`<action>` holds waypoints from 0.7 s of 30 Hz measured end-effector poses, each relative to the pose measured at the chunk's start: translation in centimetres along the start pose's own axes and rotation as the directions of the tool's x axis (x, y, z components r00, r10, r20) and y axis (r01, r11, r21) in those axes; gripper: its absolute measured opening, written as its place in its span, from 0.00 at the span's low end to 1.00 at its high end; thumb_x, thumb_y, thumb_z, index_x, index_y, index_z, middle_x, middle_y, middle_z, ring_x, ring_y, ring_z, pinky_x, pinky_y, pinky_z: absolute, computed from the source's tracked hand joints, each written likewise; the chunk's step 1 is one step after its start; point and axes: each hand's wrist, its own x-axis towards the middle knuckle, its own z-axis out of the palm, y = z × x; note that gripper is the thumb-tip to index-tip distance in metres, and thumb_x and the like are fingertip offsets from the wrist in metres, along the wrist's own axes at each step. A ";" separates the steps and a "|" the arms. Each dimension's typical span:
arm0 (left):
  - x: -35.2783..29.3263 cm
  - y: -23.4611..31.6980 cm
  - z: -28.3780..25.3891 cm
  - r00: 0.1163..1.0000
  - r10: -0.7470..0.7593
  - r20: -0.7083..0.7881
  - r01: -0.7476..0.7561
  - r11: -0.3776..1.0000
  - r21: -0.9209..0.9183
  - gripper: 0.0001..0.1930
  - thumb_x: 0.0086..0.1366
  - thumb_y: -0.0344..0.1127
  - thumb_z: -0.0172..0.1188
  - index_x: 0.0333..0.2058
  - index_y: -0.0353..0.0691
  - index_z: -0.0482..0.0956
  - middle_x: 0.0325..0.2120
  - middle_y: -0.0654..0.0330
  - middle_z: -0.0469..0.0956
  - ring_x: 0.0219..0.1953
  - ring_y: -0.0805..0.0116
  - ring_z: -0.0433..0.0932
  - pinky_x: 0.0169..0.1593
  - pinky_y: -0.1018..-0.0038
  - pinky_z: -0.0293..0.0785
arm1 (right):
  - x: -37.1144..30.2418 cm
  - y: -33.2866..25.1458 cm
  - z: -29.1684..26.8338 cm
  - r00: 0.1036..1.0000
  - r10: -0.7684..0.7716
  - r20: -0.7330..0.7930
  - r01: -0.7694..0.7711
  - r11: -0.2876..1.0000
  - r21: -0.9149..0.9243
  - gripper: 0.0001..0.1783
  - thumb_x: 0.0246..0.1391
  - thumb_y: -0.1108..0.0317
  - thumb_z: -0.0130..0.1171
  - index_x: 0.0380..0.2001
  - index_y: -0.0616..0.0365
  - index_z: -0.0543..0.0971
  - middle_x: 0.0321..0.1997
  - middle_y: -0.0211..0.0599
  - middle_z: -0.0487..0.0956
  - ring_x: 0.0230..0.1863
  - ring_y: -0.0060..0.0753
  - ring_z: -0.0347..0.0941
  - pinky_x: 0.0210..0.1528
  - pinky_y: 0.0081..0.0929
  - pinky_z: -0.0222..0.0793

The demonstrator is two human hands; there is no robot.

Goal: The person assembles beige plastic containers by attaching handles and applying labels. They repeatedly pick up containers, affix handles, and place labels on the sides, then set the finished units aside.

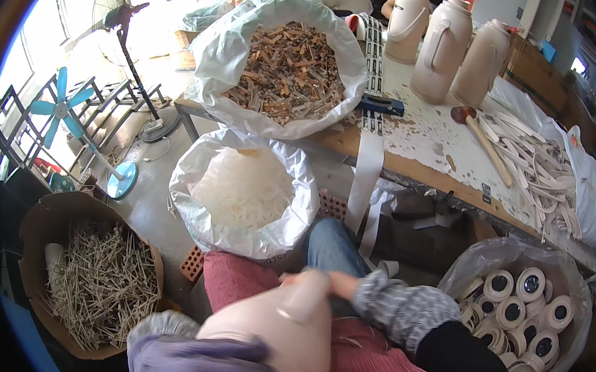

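Note:
A cream-pink vacuum flask shell (291, 337) lies tilted across my lap, blurred by motion. My left hand (193, 364), in a purple-grey knit glove, is closed round its near left side. Something orange shows under those gloved fingers; I cannot make out what it is. At the far end of the flask my bare right hand (343, 284) grips it, and the flask itself hides part of those fingers. Just beyond my knees stands a white bag (190, 225) holding translucent pale plastic pieces.
A worktable (421, 163) on the right bears flasks (436, 58), a mallet (487, 142), pale straps (532, 163) and a stapler-like tool (382, 105). A sack of brown pieces (212, 79) stands at its left end. Ringed parts (530, 284) fill a bag; a carton (35, 283) holds thin rods.

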 end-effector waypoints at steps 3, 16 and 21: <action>5.0 -3.2 -1.7 0.958 0.218 0.185 -0.198 0.973 -0.119 0.16 0.62 0.32 0.59 0.48 0.39 0.73 0.46 0.53 0.75 0.44 0.57 0.75 0.47 0.68 0.74 | 2.7 -0.1 2.4 0.960 0.267 -0.086 -0.253 0.956 0.146 0.19 0.63 0.63 0.52 0.54 0.58 0.75 0.56 0.34 0.76 0.54 0.32 0.73 0.58 0.28 0.67; -11.3 -14.7 -3.4 0.183 -0.840 -0.510 0.851 0.396 -0.345 0.11 0.59 0.32 0.61 0.24 0.29 0.79 0.38 0.53 0.80 0.38 0.72 0.76 0.43 0.76 0.70 | -10.7 -26.3 -21.4 0.224 -0.877 -0.426 -0.780 0.101 -0.617 0.17 0.48 0.63 0.62 0.44 0.47 0.81 0.50 0.34 0.78 0.50 0.47 0.71 0.53 0.44 0.66; -20.0 -19.5 -1.9 -0.085 -0.877 -0.472 0.850 0.184 -0.494 0.12 0.61 0.35 0.63 0.36 0.30 0.82 0.30 0.62 0.81 0.32 0.76 0.76 0.38 0.78 0.72 | -8.8 -28.5 -22.4 0.135 -0.754 -0.643 -0.762 0.336 -0.554 0.18 0.48 0.63 0.63 0.45 0.48 0.80 0.44 0.40 0.81 0.47 0.47 0.76 0.50 0.45 0.69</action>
